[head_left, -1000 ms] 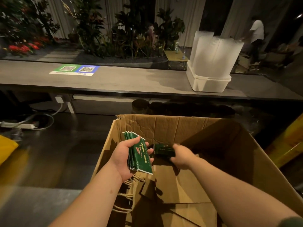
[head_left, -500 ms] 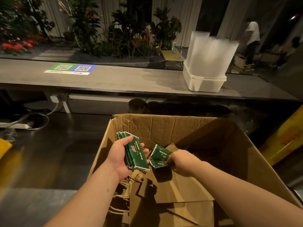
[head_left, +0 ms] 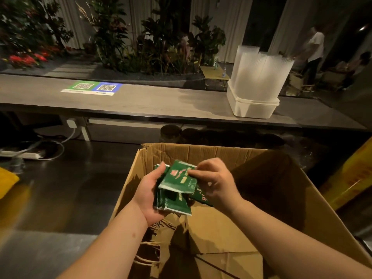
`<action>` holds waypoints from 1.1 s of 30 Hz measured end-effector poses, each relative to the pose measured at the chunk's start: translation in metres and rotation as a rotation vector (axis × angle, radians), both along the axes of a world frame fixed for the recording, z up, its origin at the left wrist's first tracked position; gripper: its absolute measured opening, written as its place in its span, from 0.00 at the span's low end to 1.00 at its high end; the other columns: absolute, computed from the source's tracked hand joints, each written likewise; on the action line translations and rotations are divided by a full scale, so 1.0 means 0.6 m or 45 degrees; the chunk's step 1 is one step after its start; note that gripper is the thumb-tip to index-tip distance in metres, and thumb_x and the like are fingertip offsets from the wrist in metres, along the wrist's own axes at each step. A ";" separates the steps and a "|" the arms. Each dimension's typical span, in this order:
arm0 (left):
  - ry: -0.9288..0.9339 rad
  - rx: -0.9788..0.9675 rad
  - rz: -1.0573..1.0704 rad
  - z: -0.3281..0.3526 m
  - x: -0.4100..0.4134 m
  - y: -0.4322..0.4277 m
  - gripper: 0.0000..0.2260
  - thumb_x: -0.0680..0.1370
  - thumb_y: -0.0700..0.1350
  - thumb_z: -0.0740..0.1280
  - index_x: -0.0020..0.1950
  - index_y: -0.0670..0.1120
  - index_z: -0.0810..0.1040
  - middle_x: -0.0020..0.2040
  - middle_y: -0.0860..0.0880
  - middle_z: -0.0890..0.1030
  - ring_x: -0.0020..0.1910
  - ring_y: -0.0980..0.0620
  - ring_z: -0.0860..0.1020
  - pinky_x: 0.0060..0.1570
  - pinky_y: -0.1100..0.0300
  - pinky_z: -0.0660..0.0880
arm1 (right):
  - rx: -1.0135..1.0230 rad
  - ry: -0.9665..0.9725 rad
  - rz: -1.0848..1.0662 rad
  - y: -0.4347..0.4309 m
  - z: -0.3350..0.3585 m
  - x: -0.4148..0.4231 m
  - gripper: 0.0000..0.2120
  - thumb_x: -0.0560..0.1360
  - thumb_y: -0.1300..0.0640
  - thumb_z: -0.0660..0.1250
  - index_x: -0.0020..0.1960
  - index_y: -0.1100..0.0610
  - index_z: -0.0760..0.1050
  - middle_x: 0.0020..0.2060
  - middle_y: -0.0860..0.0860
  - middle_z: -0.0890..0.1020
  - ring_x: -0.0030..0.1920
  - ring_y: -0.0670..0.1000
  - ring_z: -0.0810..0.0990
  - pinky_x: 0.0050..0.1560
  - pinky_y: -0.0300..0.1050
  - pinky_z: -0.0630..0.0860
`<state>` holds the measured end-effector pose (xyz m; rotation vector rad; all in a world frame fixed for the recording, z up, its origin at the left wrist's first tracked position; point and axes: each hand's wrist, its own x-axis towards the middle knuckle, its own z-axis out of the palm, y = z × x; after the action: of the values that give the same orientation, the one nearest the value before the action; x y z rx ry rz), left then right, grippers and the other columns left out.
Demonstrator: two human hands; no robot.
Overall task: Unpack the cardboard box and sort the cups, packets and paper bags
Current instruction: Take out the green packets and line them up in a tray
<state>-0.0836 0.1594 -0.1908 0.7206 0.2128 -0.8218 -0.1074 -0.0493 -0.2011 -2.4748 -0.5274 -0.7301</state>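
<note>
Nearest, paper bags (head_left: 213, 236) lie flat in the cardboard box (head_left: 203, 153). Over them our left hand (head_left: 148, 195) curls round a stack of packets (head_left: 174, 205); right hand (head_left: 218, 183) pinches the top packet (head_left: 178, 179) by its edge. Prob. light & slick: we'd clamp the edges. Far back, cups (head_left: 259, 74) on the counter (head_left: 161, 103).

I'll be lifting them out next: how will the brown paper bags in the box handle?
Probably light and floppy: the paper bags lie flat and creased in the cardboard box. Their twine handles stick out loose and may snag.
</note>
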 end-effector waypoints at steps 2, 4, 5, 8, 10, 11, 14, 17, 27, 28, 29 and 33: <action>-0.002 -0.032 0.024 0.001 0.000 0.003 0.27 0.81 0.59 0.64 0.70 0.39 0.77 0.67 0.33 0.78 0.63 0.32 0.79 0.68 0.36 0.70 | -0.182 0.096 0.144 0.019 -0.008 0.011 0.19 0.75 0.61 0.74 0.65 0.51 0.82 0.60 0.51 0.82 0.62 0.53 0.76 0.59 0.44 0.76; -0.035 0.042 0.062 0.001 0.001 0.003 0.23 0.80 0.52 0.65 0.71 0.40 0.76 0.66 0.33 0.79 0.62 0.33 0.80 0.67 0.36 0.72 | -0.207 0.284 0.173 0.017 -0.012 0.020 0.24 0.77 0.63 0.72 0.70 0.49 0.78 0.66 0.47 0.80 0.70 0.51 0.72 0.67 0.45 0.72; -0.059 0.083 0.082 0.001 0.001 0.003 0.22 0.79 0.48 0.65 0.71 0.40 0.76 0.65 0.34 0.80 0.62 0.33 0.80 0.66 0.37 0.72 | -0.138 0.353 0.126 0.014 -0.012 0.023 0.25 0.77 0.64 0.71 0.72 0.49 0.76 0.68 0.45 0.79 0.72 0.50 0.69 0.70 0.45 0.70; -0.108 0.114 0.162 0.002 -0.001 0.002 0.22 0.76 0.43 0.64 0.70 0.40 0.75 0.64 0.36 0.81 0.65 0.35 0.79 0.66 0.37 0.73 | 0.107 0.484 -0.256 -0.009 -0.023 0.037 0.23 0.79 0.62 0.67 0.73 0.50 0.74 0.68 0.47 0.78 0.70 0.48 0.72 0.71 0.46 0.71; -0.106 0.116 0.203 0.004 -0.001 0.001 0.23 0.75 0.43 0.65 0.70 0.40 0.75 0.63 0.36 0.81 0.65 0.35 0.79 0.66 0.38 0.73 | 0.034 0.691 -0.475 -0.029 -0.051 0.045 0.21 0.80 0.57 0.69 0.72 0.50 0.73 0.68 0.49 0.77 0.68 0.49 0.74 0.68 0.45 0.74; -0.102 0.120 0.214 0.004 0.000 0.001 0.23 0.75 0.44 0.65 0.69 0.40 0.76 0.63 0.36 0.82 0.64 0.35 0.80 0.65 0.38 0.73 | -0.059 0.839 -0.507 -0.036 -0.068 0.044 0.23 0.79 0.54 0.70 0.73 0.50 0.72 0.68 0.49 0.77 0.68 0.50 0.75 0.67 0.45 0.76; -0.093 0.154 0.203 0.000 0.000 -0.003 0.23 0.73 0.45 0.67 0.67 0.40 0.77 0.62 0.37 0.83 0.63 0.36 0.80 0.66 0.38 0.73 | -0.292 1.103 -0.481 -0.044 -0.108 0.034 0.26 0.77 0.48 0.73 0.73 0.50 0.71 0.64 0.49 0.79 0.63 0.50 0.79 0.62 0.45 0.79; -0.098 0.194 0.210 -0.002 0.003 -0.005 0.23 0.72 0.45 0.68 0.67 0.40 0.77 0.61 0.37 0.83 0.61 0.36 0.82 0.66 0.38 0.73 | -0.425 1.015 -0.472 -0.045 -0.116 0.031 0.17 0.80 0.50 0.68 0.68 0.50 0.77 0.57 0.48 0.83 0.57 0.49 0.82 0.59 0.45 0.81; -0.062 0.317 0.180 -0.004 0.001 -0.011 0.13 0.78 0.42 0.67 0.61 0.40 0.80 0.60 0.36 0.83 0.61 0.36 0.81 0.64 0.37 0.74 | 0.341 0.620 -0.549 0.019 0.017 0.012 0.15 0.82 0.57 0.67 0.67 0.52 0.79 0.54 0.48 0.84 0.49 0.45 0.82 0.49 0.42 0.84; -0.064 0.323 0.156 -0.002 -0.005 -0.012 0.15 0.77 0.43 0.68 0.62 0.41 0.80 0.60 0.36 0.83 0.61 0.36 0.81 0.64 0.37 0.74 | 0.365 0.622 -0.492 0.040 0.032 0.003 0.15 0.82 0.56 0.66 0.68 0.51 0.79 0.52 0.46 0.84 0.47 0.44 0.83 0.46 0.42 0.84; -0.064 0.322 0.136 -0.001 -0.011 -0.014 0.16 0.77 0.44 0.68 0.63 0.42 0.80 0.60 0.36 0.83 0.61 0.35 0.81 0.63 0.38 0.75 | 0.362 0.644 -0.427 0.060 0.045 -0.008 0.15 0.82 0.55 0.66 0.68 0.49 0.78 0.52 0.45 0.84 0.45 0.43 0.83 0.44 0.41 0.84; -0.046 0.390 0.137 0.013 -0.030 -0.016 0.18 0.77 0.51 0.71 0.65 0.45 0.79 0.57 0.37 0.85 0.55 0.34 0.84 0.52 0.42 0.81 | 0.283 0.878 -0.227 0.115 0.073 -0.048 0.19 0.82 0.44 0.63 0.71 0.47 0.75 0.57 0.46 0.83 0.52 0.45 0.83 0.48 0.41 0.84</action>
<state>-0.1018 0.1497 -0.1828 1.0016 0.3467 -0.6795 -0.1363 0.0196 -0.1572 -2.3731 0.0320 0.0346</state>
